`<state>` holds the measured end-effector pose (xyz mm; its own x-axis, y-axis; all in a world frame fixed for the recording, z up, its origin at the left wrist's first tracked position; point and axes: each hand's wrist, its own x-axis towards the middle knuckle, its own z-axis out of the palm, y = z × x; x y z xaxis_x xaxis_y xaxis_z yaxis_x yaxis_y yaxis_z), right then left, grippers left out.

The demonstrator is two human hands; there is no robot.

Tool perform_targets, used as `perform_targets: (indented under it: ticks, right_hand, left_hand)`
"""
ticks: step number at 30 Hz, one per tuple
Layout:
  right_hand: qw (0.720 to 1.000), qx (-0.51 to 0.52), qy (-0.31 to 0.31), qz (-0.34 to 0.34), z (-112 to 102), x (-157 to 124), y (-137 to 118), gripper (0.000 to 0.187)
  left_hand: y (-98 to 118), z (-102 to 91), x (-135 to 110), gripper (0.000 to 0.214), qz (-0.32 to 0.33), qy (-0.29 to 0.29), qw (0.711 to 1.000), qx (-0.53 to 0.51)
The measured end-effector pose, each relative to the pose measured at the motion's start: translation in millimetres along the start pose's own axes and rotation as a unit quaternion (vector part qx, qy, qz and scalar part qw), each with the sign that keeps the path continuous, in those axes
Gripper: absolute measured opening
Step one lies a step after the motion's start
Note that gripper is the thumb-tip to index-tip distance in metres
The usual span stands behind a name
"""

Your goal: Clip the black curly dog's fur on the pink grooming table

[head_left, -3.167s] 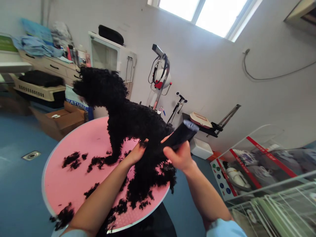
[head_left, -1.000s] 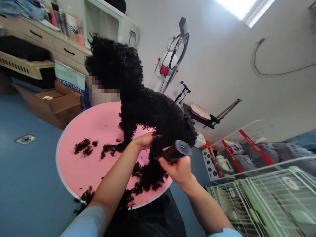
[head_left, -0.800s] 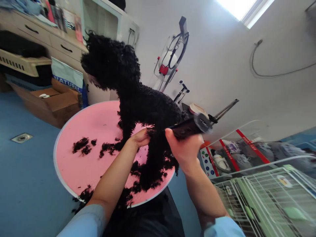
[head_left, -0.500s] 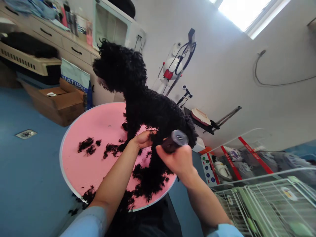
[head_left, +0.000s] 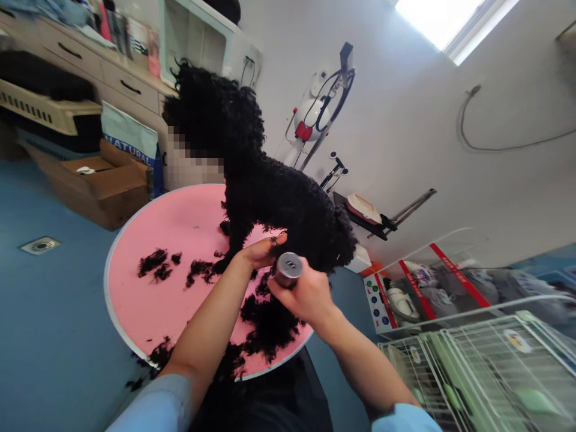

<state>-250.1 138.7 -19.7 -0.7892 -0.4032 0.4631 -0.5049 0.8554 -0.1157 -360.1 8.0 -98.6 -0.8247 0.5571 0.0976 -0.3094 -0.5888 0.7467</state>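
The right hand point(head_left: 311, 295), wrapped round a grey-ended cylindrical tool point(head_left: 288, 267), now sits nearer the half-curled left hand point(head_left: 263, 252) (hold unclear), concentrating work beside the curly black dog point(head_left: 288, 201) on the round pink table point(head_left: 148, 225).

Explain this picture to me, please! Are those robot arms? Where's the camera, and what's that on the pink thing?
No robot here! Those are a person's two bare arms, in light blue sleeves. The camera is worn on that person's head and looks forward and down, so you see about what they'd see.

The pink thing is a round table with a pale rim. On it is a curly black dog, facing the left side of the picture, and clumps of black fur lie around it.

The right hand grips a tool with a round grey end. The tool's far end is hidden, so I can't say for sure what it is. The left hand is by the dog's belly.
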Motion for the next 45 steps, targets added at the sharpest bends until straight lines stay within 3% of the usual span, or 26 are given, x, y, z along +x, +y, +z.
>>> perform_targets:
  ticks: [3, 6, 8, 10, 11, 14, 17, 19, 22, 25, 28, 30, 34, 40, 43, 45]
  right_hand:
    - [0.997, 0.012, 0.063, 0.032, -17.4, 9.7, 7.5, 0.034]
    - [0.997, 0.051, -0.025, 0.045, -14.1, 8.1, 6.9, 0.033]
    - [0.988, 0.112, -0.1, 0.019, -2.6, -8.6, 6.7, 0.03]
    - [0.974, 0.203, -0.105, -0.001, 8.8, -33.8, 12.7, 0.026]
    - [0.961, 0.265, -0.074, 0.002, 12.2, -46.6, 18.4, 0.026]
    - [0.898, 0.427, 0.096, 0.047, 7.2, -71.8, 40.3, 0.034]
    - [0.861, 0.421, 0.28, 0.062, -17.4, -66.7, 55.9, 0.046]
    - [0.858, 0.386, 0.338, 0.041, -32.7, -51.4, 59.9, 0.046]
    - [0.899, 0.35, 0.264, 0.014, -35.1, -31.3, 62.9, 0.041]
    - [0.937, 0.302, 0.17, 0.034, -14.9, -34.4, 71.4, 0.033]
    - [0.938, 0.334, 0.096, 0.018, 2.9, -57.7, 87.0, 0.029]
    - [0.915, 0.383, 0.126, 0.001, 4.5, -73.5, 95.5, 0.03]
    - [0.848, 0.444, 0.288, -0.002, -5.2, -80.2, 96.9, 0.039]
    - [0.879, 0.422, 0.221, 0.006, 10.0, -65.3, 100.6, 0.04]
    - [0.871, 0.454, 0.183, 0.038, 22.1, -73.7, 109.6, 0.035]
    - [0.847, 0.481, 0.214, 0.071, 26.7, -80.8, 113.4, 0.033]
  left_hand:
    - [-3.0, 2.3, 1.2, 0.039, -0.014, -0.007, 1.0, -0.021]
    - [-1.6, 5.1, -0.3, 0.04, -0.004, 0.003, 0.999, 0.035]
    - [1.7, 10.3, -2.5, 0.042, 0.023, -0.008, 0.995, 0.094]
    - [3.6, 19.2, -3.6, 0.051, 0.081, -0.011, 0.984, 0.159]
    - [3.3, 24.6, -3.2, 0.06, 0.114, -0.003, 0.975, 0.189]
    - [-4.5, 39.7, 1.1, 0.076, 0.167, 0.061, 0.952, 0.25]
    - [-16.6, 48.0, 6.7, 0.073, 0.17, 0.12, 0.941, 0.269]
    - [-22.2, 49.9, 9.3, 0.068, 0.175, 0.146, 0.932, 0.283]
    - [-24.2, 51.2, 11.6, 0.061, 0.182, 0.174, 0.917, 0.309]
    - [-23.3, 52.9, 12.2, 0.058, 0.184, 0.19, 0.906, 0.331]
    - [-25.4, 52.5, 12.7, 0.056, 0.17, 0.211, 0.901, 0.338]
    - [-28.3, 50.8, 13.5, 0.055, 0.156, 0.224, 0.902, 0.334]
    - [-31.2, 49.3, 14.5, 0.053, 0.152, 0.255, 0.902, 0.314]
    - [-27.7, 53.1, 15.7, 0.053, 0.123, 0.294, 0.909, 0.27]
    - [-29.2, 51.8, 16.9, 0.054, 0.13, 0.295, 0.915, 0.243]
    - [-31.3, 50.5, 17.6, 0.054, 0.138, 0.295, 0.917, 0.23]
